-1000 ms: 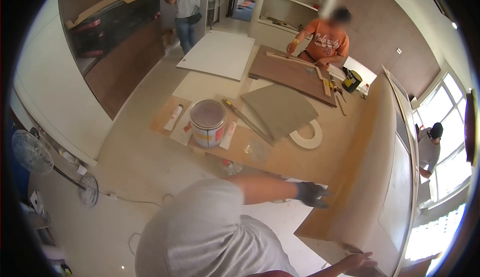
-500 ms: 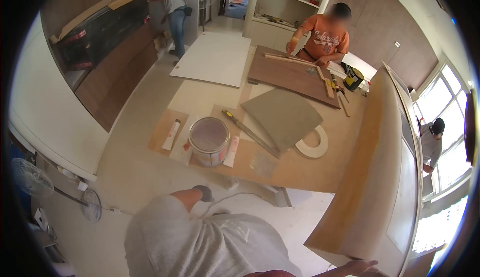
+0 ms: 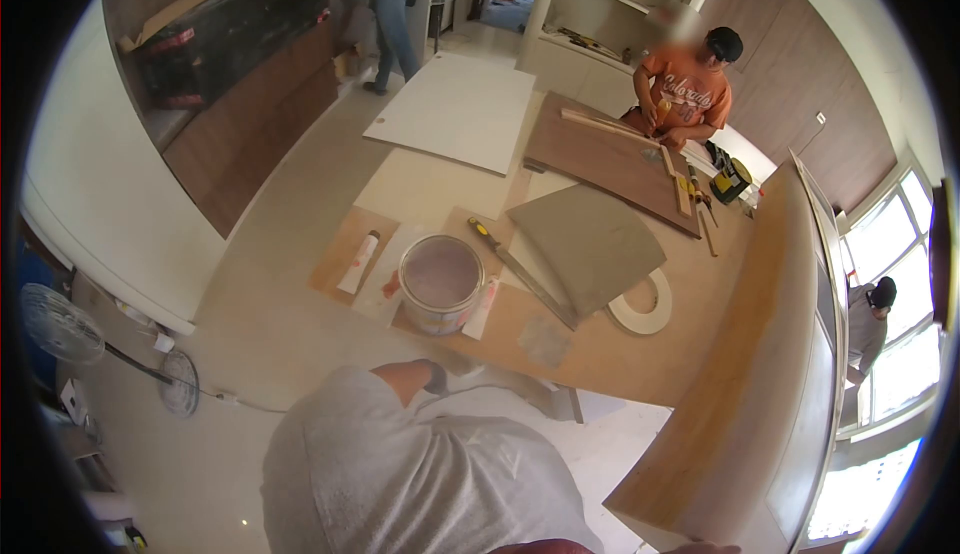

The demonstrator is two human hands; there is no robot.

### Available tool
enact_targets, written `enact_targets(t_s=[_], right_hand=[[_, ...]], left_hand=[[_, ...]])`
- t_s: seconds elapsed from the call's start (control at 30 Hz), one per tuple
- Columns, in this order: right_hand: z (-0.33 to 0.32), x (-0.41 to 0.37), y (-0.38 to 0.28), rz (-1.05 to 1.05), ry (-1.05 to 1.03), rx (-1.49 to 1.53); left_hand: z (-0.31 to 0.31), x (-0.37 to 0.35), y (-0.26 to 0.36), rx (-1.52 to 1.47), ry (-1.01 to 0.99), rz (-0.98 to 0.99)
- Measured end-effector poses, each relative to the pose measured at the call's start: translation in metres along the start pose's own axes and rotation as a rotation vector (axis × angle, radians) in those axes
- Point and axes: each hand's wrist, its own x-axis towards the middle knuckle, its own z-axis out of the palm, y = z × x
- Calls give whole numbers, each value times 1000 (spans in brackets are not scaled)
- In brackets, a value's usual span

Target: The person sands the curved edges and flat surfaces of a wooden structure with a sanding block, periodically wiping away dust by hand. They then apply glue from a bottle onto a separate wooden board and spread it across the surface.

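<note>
A large curved wooden panel [image 3: 690, 424] stands along the right side of the table. My right hand [image 3: 705, 547] shows only as a sliver at the bottom edge of the view, against the panel's near lower end; its fingers are mostly cut off. My left forearm comes out of a grey sleeve and ends in something dark [image 3: 435, 378] below the table edge, where I cannot make out fingers. Nearest to it on the table is an open paint can [image 3: 441, 279] with a greyish surface. A handsaw [image 3: 525, 274] with a yellow-black handle and a white tube [image 3: 360, 262] lie beside the can.
A grey sheet [image 3: 590, 239], a tape roll [image 3: 655, 316], a white board [image 3: 460, 109] and a brown board [image 3: 600, 159] lie on the table [image 3: 640, 364]. A co-worker in orange [image 3: 690, 89] handles wood strips. Other people stand at the back left and right window. A fan [image 3: 60, 324] is at left.
My view has shifted, so the table's things sit further right. My right hand has slipped mostly out of the bottom of the view. The co-worker in orange has brought both hands closer together.
</note>
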Motion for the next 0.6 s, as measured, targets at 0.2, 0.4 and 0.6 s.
enact_targets(t_s=[0.2,0.4,0.6], right_hand=[[2,9,37,20,-11,10],[-3,8,8,129,42,91],[-9,-8,53,1,-8,-18]], left_hand=[[15,14,-36,-40,-149,-10],[1,12,-24,-163,-144,-64],[15,20,2,11,-94,103]])
